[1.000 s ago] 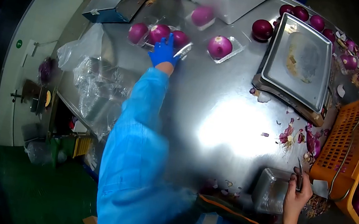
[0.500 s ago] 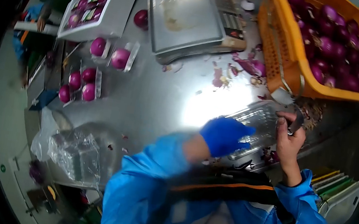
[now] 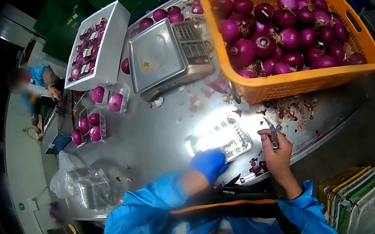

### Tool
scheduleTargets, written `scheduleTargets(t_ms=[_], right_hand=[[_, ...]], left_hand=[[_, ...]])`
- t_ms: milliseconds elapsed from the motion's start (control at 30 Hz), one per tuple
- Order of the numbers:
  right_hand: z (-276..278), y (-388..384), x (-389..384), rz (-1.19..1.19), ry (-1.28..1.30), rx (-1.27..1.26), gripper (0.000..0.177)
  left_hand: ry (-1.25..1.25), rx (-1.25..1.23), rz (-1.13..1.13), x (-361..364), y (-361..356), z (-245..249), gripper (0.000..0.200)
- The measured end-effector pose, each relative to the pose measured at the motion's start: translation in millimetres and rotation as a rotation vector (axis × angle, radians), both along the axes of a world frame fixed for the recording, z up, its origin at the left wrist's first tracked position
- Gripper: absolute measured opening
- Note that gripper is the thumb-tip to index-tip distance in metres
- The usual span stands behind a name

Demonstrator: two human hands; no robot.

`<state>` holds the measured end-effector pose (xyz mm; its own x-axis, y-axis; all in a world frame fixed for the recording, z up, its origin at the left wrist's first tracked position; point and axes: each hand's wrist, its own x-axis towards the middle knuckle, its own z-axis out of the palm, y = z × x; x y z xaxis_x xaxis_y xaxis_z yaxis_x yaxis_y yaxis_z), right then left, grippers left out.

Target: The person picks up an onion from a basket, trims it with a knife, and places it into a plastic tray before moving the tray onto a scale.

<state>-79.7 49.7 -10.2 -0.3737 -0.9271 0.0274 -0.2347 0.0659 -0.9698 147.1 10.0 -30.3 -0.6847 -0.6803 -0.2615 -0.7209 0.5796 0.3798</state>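
My left hand, in a blue glove, is closed at the near edge of a clear plastic tray. The tray lies on the metal table, partly washed out by glare, and I see no onion in it. My bare right hand is wrapped round a small knife, just right of the tray. Its short blade points up and away from me. Dark red onion skins lie between that hand and the table's near edge.
An orange crate of red onions stands at the far right, beside a weighing scale. Packed onions fill a white foam box; more packs sit below it. A plastic bag lies near left. Another person works far left.
My view has shifted, showing more of the crate and far side. My left hand, earlier spread above the tray, has moved to its near edge and closed. The knife stays in my right hand.
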Motion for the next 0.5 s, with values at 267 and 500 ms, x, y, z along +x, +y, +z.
scheduleTargets(t_ms=[267,500], right_hand=[[-6,1,-23,0.002,-0.012,-0.047,0.015],[-13,0,-40,0.032,-0.069,0.005,0.015]], left_hand=[[-0.139,0.019,0.112,-12,8,23,0.025],[0.062,-0.251,0.058,-7,7,66,0.008]])
